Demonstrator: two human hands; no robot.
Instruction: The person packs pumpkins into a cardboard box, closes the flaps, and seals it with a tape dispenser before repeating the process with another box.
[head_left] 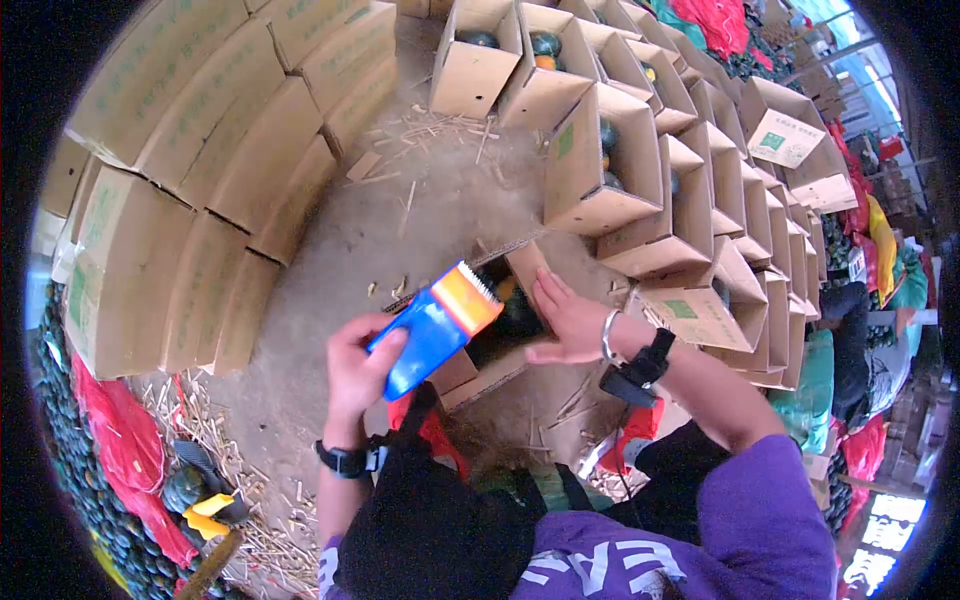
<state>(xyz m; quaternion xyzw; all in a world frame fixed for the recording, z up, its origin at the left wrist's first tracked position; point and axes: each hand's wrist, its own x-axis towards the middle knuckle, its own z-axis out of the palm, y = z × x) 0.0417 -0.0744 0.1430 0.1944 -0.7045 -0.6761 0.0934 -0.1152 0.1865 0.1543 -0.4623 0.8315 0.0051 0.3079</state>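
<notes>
Blue tool in your left hand, your right at the open box.

Your left hand [362, 362] pinches the blue tool [428, 345], thumb on top, its toothed orange end above the open box [487, 384]. Your right hand [572, 318] is spread, fingers against a raised flap [527, 272]; dark green produce [515, 318] sits inside.

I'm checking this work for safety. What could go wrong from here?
The blue and orange tool in the left hand has its toothed end near the right hand, so a slip might scratch the fingers. If dropped, it might also nick the dark green produce in the open box.
</notes>
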